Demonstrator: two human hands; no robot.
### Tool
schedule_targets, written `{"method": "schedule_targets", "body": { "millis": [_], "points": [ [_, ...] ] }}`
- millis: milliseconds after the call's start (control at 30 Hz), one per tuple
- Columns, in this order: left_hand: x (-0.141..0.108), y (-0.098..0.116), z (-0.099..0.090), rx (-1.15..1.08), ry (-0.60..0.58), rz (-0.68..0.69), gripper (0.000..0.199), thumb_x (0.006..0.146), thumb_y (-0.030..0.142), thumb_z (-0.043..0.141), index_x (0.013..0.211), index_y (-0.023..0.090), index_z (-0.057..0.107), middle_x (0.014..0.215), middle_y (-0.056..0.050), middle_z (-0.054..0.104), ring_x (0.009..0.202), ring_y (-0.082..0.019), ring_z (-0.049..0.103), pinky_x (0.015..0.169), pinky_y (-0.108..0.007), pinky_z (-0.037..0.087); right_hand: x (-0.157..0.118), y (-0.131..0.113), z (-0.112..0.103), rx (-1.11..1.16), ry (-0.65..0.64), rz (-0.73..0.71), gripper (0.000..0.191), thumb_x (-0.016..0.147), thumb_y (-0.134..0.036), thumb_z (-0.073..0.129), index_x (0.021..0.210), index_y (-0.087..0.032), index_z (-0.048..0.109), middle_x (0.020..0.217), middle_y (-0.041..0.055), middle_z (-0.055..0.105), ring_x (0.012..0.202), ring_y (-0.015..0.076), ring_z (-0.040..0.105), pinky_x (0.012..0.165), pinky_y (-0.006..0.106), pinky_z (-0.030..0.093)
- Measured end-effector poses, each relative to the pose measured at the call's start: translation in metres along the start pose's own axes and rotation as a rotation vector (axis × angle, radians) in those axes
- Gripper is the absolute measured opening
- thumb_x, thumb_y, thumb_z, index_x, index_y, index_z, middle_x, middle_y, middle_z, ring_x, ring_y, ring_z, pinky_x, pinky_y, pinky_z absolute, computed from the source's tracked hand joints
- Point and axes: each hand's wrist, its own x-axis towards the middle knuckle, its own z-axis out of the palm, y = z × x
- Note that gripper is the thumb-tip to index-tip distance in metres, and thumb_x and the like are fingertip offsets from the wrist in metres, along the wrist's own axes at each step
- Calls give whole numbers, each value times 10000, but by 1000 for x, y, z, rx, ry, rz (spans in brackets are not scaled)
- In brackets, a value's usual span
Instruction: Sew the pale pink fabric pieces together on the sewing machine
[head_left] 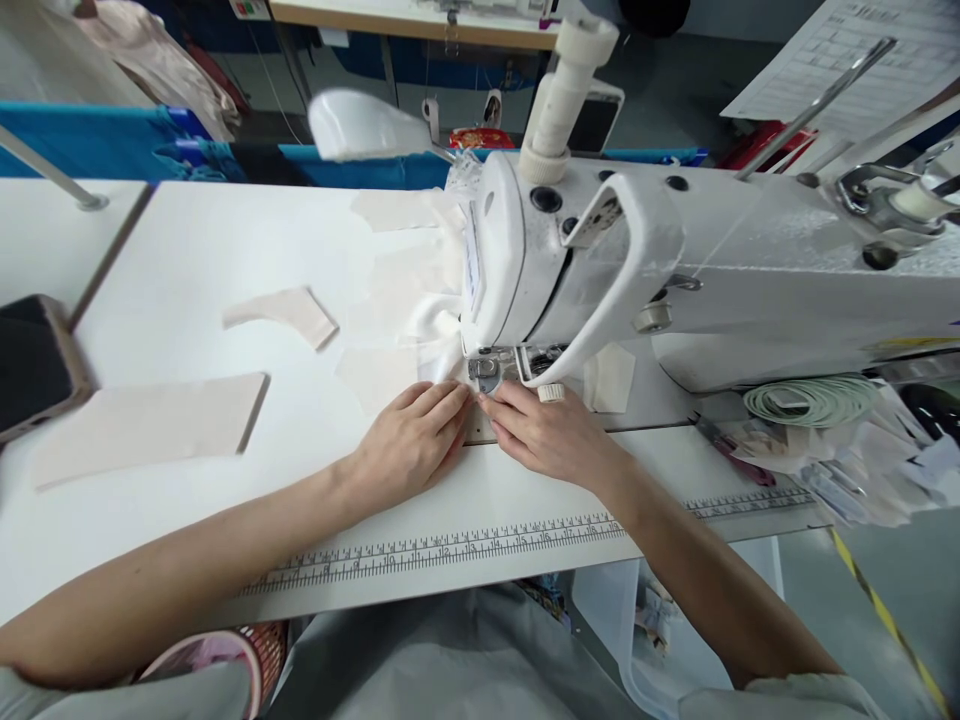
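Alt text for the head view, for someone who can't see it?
A person's left hand and right hand sit close together at the presser foot of a white sewing machine. Pale pieces lie to the left on a white table with a ruler scale along its front.

A white metal sewing machine [600, 250] stands on the right of a flat white table [300, 240]. Left of it lies a curved pale-pink fabric piece [289, 312]; farther left and nearer the front, a long pale-pink fabric piece [157, 425], just beside a black rectangular phone [34, 360]. A black-marked ruler strip [442, 548] runs along the front edge.
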Motion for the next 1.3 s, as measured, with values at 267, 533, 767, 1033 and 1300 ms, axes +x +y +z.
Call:
{"method": "schedule_targets", "body": {
  "millis": [267, 533, 767, 1033, 1300],
  "points": [
    [4, -8, 1, -22, -9, -28, 333, 942, 162, 470, 1195, 1, 616, 1235, -211, 649, 1158, -303, 620, 918, -436, 557, 6, 5, 4, -84, -3, 23, 312, 972, -197, 440, 1207, -147, 638, 962, 73, 675, 841, 189, 576, 743, 340, 388],
    [8, -17, 4, -2, -25, -53, 322, 963, 182, 458, 1207, 32, 605, 1269, -175, 642, 1188, -282, 604, 925, -421, 539, -4, 4, 15, -38, 168, 105, 254, 966, -196, 480, 1106, -138, 683, 878, 58, 714, 766, 172, 602, 743, 325, 400],
    [10, -21, 6, -11, -98, -103, 359, 962, 209, 472, 1266, 52, 579, 1309, -167, 619, 1219, -288, 578, 939, -425, 514, -1, 22, 36, 215, 341, 368, 273, 981, -298, 495, 870, -181, 715, 765, 47, 715, 683, 177, 636, 617, 281, 413],
    [9, -18, 10, -2, -109, -133, 380, 984, 234, 420, 1282, 54, 572, 1336, -169, 600, 1247, -288, 557, 950, -422, 501, -4, 21, 34, 53, 339, 415, 410, 973, -408, 499, 677, -184, 672, 585, 26, 639, 560, 148, 554, 577, 275, 343],
    [14, -32, -2, -102, -113, -293, 388, 979, 232, 375, 1307, 102, 536, 1318, -147, 575, 1203, -262, 525, 958, -404, 475, -7, 24, 29, 70, 349, 232, 246, 949, -251, 517, 791, -201, 699, 644, 4, 693, 577, 132, 582, 652, 264, 395]
  ]
}}
